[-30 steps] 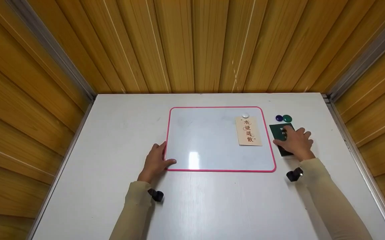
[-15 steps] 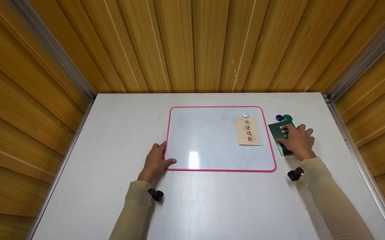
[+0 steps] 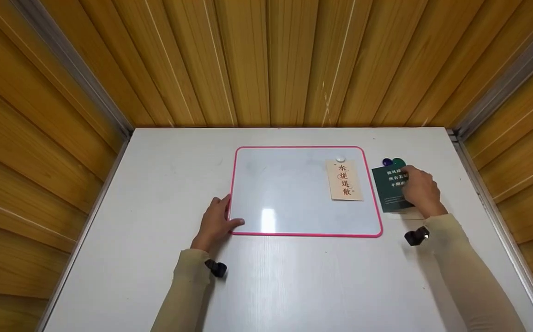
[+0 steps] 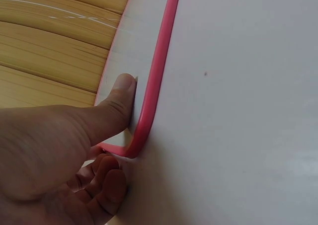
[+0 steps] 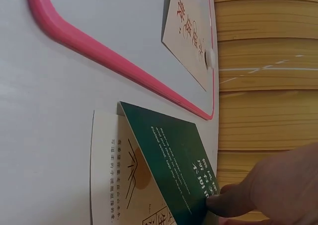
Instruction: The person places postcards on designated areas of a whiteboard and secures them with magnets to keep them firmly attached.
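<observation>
My right hand [image 3: 422, 190] pinches a dark green card [image 3: 388, 196] with white writing at its right edge. In the right wrist view the green card [image 5: 161, 155] is tilted up off a cream printed card [image 5: 104, 160] beneath it. With the thumb on top and fingers at the edge, my left hand [image 3: 214, 225] grips the lower left corner of a pink-framed whiteboard [image 3: 284, 193]. A cream card [image 3: 345, 189] with red-brown characters lies on the board's right side, a white round magnet [image 3: 340, 159] at its top edge.
A dark blue magnet [image 3: 387, 162] and a green magnet [image 3: 398, 162] sit just beyond the green card, right of the board. Everything lies on a white table [image 3: 174, 184], backed by a wood-patterned wall [image 3: 248, 64].
My right hand has shifted slightly right and drawn its fingers together on the green card, lifting it and baring the cream card's lower edge. The left hand stays on the whiteboard corner.
</observation>
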Available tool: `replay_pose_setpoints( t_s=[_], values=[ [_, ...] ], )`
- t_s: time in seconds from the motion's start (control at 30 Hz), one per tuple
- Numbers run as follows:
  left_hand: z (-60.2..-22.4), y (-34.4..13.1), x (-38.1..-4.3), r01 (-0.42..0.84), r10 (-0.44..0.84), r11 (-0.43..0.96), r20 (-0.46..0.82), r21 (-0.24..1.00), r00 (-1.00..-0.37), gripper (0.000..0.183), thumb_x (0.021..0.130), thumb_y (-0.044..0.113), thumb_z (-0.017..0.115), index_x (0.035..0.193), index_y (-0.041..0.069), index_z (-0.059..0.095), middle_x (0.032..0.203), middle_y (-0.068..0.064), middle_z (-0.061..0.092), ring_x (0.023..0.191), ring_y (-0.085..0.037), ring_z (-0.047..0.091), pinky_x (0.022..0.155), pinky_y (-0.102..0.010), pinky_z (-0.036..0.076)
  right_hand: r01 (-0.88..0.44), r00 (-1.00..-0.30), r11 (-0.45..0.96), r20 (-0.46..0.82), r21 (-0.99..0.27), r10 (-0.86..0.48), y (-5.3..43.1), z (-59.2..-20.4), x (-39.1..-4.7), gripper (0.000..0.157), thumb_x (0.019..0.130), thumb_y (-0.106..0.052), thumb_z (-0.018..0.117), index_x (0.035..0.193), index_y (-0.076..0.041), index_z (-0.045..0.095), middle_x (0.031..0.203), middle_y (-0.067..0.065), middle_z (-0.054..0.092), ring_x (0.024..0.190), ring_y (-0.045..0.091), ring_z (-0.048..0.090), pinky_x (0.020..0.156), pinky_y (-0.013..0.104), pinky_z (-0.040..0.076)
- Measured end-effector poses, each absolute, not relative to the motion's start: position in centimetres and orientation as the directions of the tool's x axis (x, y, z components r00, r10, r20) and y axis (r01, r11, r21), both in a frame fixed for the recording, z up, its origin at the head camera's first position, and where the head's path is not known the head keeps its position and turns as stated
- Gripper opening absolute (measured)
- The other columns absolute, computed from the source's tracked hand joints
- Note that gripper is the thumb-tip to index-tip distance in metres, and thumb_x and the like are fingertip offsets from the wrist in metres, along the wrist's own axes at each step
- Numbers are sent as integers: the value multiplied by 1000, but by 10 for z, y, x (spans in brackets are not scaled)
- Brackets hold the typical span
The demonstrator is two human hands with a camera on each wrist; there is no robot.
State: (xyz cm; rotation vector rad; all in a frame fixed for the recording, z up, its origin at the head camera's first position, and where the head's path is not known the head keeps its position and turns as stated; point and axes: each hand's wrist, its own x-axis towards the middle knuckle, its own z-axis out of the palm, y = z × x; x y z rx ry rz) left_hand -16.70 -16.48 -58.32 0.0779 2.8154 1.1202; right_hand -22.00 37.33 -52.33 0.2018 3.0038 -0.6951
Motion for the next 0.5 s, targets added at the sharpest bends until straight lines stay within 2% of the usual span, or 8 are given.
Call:
replay_pose_setpoints(
  t_s=[0.2, 0.33, 0.5],
  values=[
    [-582, -164, -167, 10, 90, 734, -83, 679, -992, 91, 81, 29, 89, 155, 3, 43, 109, -12, 52, 90, -25, 48, 85, -41, 45, 214, -976, 859, -148, -465, 162, 377, -517, -221, 51, 101, -3, 54, 147, 13, 39, 130, 44, 51, 109, 56, 57, 89, 69, 46],
    [-581, -164, -166, 17, 93, 735, -77, 677, -993, 90, 81, 28, 89, 154, 1, 44, 110, -13, 52, 89, -25, 48, 85, -43, 45, 236, -970, 848, -166, -476, 177, 379, -516, -222, 47, 102, -7, 57, 141, 16, 45, 127, 42, 55, 107, 51, 59, 89, 65, 48],
    [-582, -164, -166, 18, 93, 739, -76, 674, -993, 90, 81, 29, 89, 154, 2, 44, 110, -13, 53, 89, -25, 48, 85, -42, 45, 260, -963, 824, -195, -503, 185, 381, -513, -223, 44, 103, -10, 58, 138, 14, 50, 128, 40, 56, 103, 46, 58, 90, 61, 49]
  ],
)
